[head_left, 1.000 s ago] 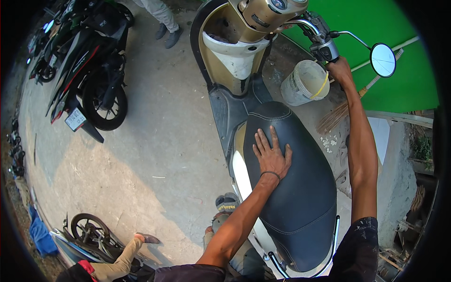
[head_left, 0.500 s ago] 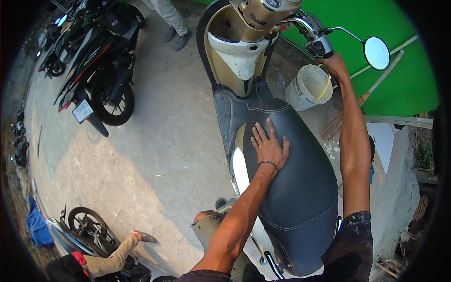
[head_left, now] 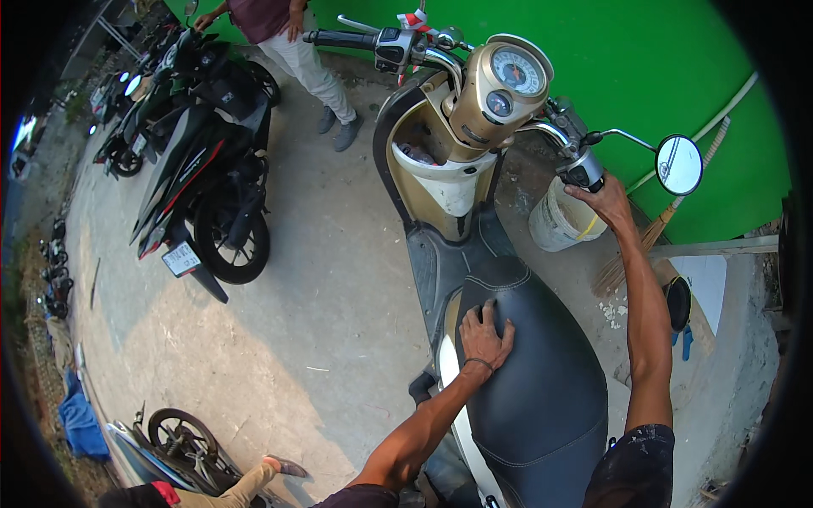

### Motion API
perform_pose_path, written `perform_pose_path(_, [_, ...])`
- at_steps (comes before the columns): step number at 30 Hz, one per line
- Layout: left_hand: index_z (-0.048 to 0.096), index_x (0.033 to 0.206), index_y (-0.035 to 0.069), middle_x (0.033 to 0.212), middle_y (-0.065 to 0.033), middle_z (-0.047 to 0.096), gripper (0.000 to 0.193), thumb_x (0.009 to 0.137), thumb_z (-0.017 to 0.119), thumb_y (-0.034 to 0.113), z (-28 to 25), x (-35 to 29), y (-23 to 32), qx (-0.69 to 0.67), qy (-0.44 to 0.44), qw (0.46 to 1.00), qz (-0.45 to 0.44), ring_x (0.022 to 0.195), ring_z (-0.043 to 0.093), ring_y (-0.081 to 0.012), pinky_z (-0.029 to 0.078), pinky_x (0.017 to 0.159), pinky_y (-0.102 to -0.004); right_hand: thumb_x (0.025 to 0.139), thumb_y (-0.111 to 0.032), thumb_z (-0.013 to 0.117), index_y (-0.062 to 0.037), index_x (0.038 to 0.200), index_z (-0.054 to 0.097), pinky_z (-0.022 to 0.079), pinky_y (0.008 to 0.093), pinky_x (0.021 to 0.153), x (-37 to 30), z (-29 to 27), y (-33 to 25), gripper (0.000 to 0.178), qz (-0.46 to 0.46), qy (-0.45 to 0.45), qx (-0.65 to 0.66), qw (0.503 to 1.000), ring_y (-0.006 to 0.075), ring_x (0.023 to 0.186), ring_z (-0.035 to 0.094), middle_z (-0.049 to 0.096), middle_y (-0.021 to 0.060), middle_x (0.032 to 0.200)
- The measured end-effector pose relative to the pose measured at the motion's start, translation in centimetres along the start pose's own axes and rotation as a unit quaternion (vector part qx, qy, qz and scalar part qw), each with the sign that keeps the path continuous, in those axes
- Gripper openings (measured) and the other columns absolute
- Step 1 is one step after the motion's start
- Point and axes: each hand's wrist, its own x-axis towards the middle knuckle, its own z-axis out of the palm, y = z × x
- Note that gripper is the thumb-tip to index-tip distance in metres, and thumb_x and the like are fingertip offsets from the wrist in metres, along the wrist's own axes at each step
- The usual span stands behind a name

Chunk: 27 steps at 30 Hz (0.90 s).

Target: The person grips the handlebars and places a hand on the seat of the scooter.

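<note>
While the concrete ground (head_left: 339,339) is stretching out to one green wall (head_left: 593,51), one gold-and-white scooter (head_left: 474,245) is standing near the ground's wall-side edge, carrying one long black seat (head_left: 538,372). One broom (head_left: 659,229) is slanting before the wall, one pale bucket (head_left: 555,224) is sitting between wall and scooter, and one round mirror (head_left: 679,165) is jutting out. Two hands, the left hand (head_left: 486,343) and the right hand (head_left: 611,205), are touching the scooter; two dials (head_left: 517,70) are facing up. The left fingers are bending loosely, slightly apart, near the seat's front left edge; the right ones are wrapping one handlebar grip (head_left: 598,183), though their spacing is hiding from view. The seat is lying directly beneath the left fingers, the grip inside the right hand's curl.
</note>
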Motion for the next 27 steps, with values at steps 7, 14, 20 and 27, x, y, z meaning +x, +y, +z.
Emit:
perform_pose_path(7, [0.046, 0.131, 0.004, 0.122, -0.0223, 0.048, 0.065, 0.070, 0.067, 0.010, -23.9, 25.3, 2.3, 0.092, 0.400, 0.858, 0.309, 0.118, 0.046, -0.0392, 0.038, 0.101, -0.0466, 0.050, -0.059, 0.087, 0.0069, 0.111, 0.062, 0.051, 0.0415, 0.086, 0.5, 0.6, 0.5, 0.093, 0.052, -0.054, 0.023, 0.997, 0.0349, 0.093, 0.067, 0.068, 0.0225, 0.098])
perform_pose_path(14, [0.059, 0.125, 0.008, 0.121, -0.0208, 0.061, 0.060, 0.065, 0.069, 0.012, -40.3, 41.3, 9.2, 0.554, 0.036, 0.795, 0.245, 0.117, 0.056, -0.0334, 0.041, 0.103, -0.0385, 0.049, -0.054, 0.089, 0.0065, 0.120, 0.057, 0.050, 0.0408, 0.088, 0.7, 0.5, 0.4, 0.098, 0.079, -0.070, 0.032, 0.994, 0.0339, 0.100, 0.065, 0.066, 0.0239, 0.107])
perform_pose_path(20, [0.039, 0.136, 0.004, 0.110, -0.0219, 0.064, 0.088, 0.058, 0.075, 0.020, -40.6, 40.4, 11.2, 0.470, -0.011, 0.844, 0.257, 0.098, 0.064, -0.0364, 0.050, 0.082, -0.0427, 0.056, -0.051, 0.086, 0.0054, 0.105, 0.065, 0.051, 0.0401, 0.083, -0.4, 0.5, -0.6, 0.078, 0.094, -0.056, 0.002, 0.994, 0.0318, 0.091, 0.068, 0.069, 0.0213, 0.094])
perform_pose_path(27, [0.072, 0.075, 0.008, 0.069, -0.0158, 0.066, 0.026, 0.052, 0.064, 0.018, -40.6, 42.2, 8.9, 0.473, 0.104, 0.794, 0.368, 0.066, 0.066, -0.0338, 0.051, 0.060, -0.0429, 0.063, -0.056, 0.081, 0.0081, 0.098, 0.065, 0.053, 0.0420, 0.077, -0.7, 1.8, -0.4, 0.075, 0.035, 0.019, -0.056, 0.998, 0.0342, 0.081, 0.070, 0.070, 0.0222, 0.085])
